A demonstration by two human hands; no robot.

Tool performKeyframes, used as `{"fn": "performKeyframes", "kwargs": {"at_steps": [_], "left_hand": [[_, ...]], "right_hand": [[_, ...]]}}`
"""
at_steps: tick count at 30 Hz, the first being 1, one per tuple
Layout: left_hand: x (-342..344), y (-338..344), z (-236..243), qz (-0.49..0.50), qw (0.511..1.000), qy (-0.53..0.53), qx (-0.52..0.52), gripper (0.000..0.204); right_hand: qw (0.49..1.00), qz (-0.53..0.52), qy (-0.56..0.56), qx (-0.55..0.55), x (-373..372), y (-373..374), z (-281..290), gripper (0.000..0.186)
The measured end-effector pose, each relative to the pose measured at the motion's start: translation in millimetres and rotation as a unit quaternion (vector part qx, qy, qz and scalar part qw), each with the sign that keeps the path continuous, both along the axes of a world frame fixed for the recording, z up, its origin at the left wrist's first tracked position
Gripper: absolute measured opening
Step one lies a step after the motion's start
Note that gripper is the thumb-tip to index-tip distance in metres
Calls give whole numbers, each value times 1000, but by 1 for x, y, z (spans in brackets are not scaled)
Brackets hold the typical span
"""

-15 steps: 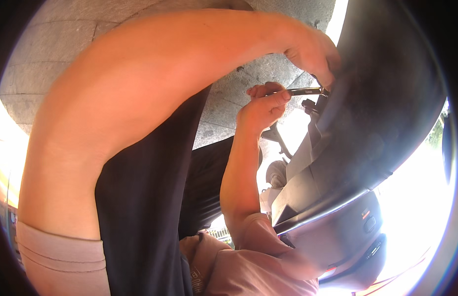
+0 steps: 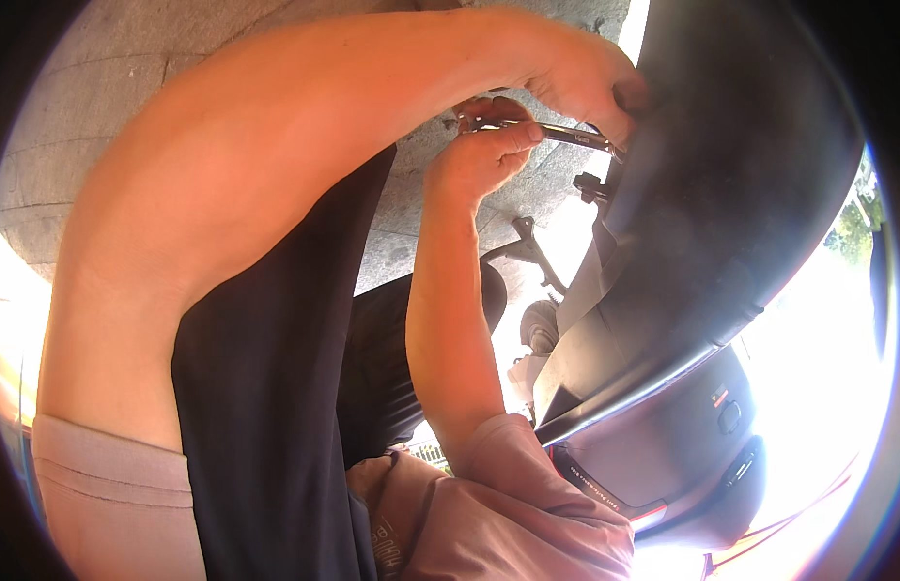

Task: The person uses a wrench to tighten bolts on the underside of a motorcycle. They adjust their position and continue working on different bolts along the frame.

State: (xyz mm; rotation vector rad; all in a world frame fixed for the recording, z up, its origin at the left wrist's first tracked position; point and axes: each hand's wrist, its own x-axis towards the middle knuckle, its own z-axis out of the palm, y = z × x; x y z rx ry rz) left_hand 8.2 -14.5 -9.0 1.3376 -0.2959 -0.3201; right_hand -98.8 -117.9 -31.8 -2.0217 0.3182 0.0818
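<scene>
Steel wrench [image 2: 557, 133] is gripped by the right hand [image 2: 484, 155] at the scooter [image 2: 721, 223] panel's upper edge; the left hand [image 2: 590, 82] is clenched beside it. Slippage under load is judged likely, with knuckles struck.

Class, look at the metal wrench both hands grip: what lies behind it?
Behind the wrench lies grey paved ground. Its far end disappears under the left hand against the scooter's black panel; any bolt is hidden.

wrench [image 2: 566, 133]: shiny silver
scooter body [image 2: 731, 194]: glossy black
tail light [image 2: 653, 511], five o'clock: red
sleeves [image 2: 111, 484]: dusty pink
trousers [image 2: 266, 407]: black
pavement [image 2: 72, 126], ten o'clock: grey
</scene>
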Motion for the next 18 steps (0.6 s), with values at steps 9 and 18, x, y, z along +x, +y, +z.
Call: {"fn": "performKeyframes", "kwargs": {"at_steps": [9,18], "left_hand": [[-4,7,10,-24,999,40,23,53],[-3,1,4,-3,1000,24,-11,50]], "right_hand": [[1000,-16,10,-4,6,-5,-7,66],[990,101,0,-103,-2,-21,21,59]]}}
